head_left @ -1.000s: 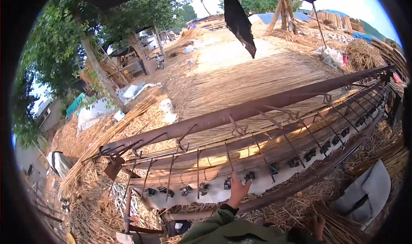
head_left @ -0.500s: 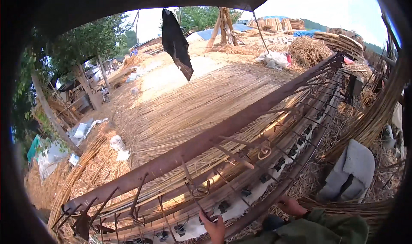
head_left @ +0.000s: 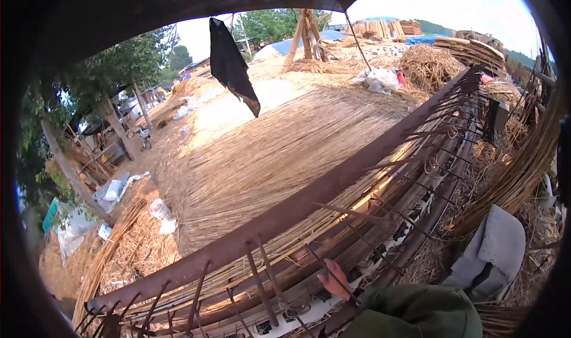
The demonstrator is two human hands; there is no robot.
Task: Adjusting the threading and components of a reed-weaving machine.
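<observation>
Fingers (head_left: 328, 274): those of the one hand (head_left: 333, 280) in view are curled on a thin rusty rod (head_left: 333, 272) at the near edge of the frame; the grip looks closed on it, though the fingertips are small and partly hidden. Which hand this is cannot be told for certain; it comes up from a green sleeve (head_left: 416, 311) at the lower edge, right of centre. The other hand is out of view.
Rod: slanting, low in the picture, one of a row of like rods standing out from the frame, between the beam and the near rail.
Frame (head_left: 380, 219): long rusty metal loom running from lower left to upper right, with reeds laid along it under the rods.
Beam (head_left: 309, 198): broad brown bar on the far side of the frame, just beyond the hand.
White strip (head_left: 312, 308): pale band with dark marks, under the rods and just below the hand.
Mat (head_left: 279, 153): wide sheet of woven reed spreading from the beam away across the ground.
Grey cloth (head_left: 491, 252): folded bundle on straw, right of the sleeve, near it but apart.
Reed bundle (head_left: 523, 165): curved sheaf at the right edge, above the grey cloth.
Black cloth (head_left: 232, 64): hangs from above, over the far end of the mat.
Straw heaps (head_left: 428, 64): piled beyond the mat, upper right.
Trees (head_left: 119, 70): at the left, well apart from the frame.
</observation>
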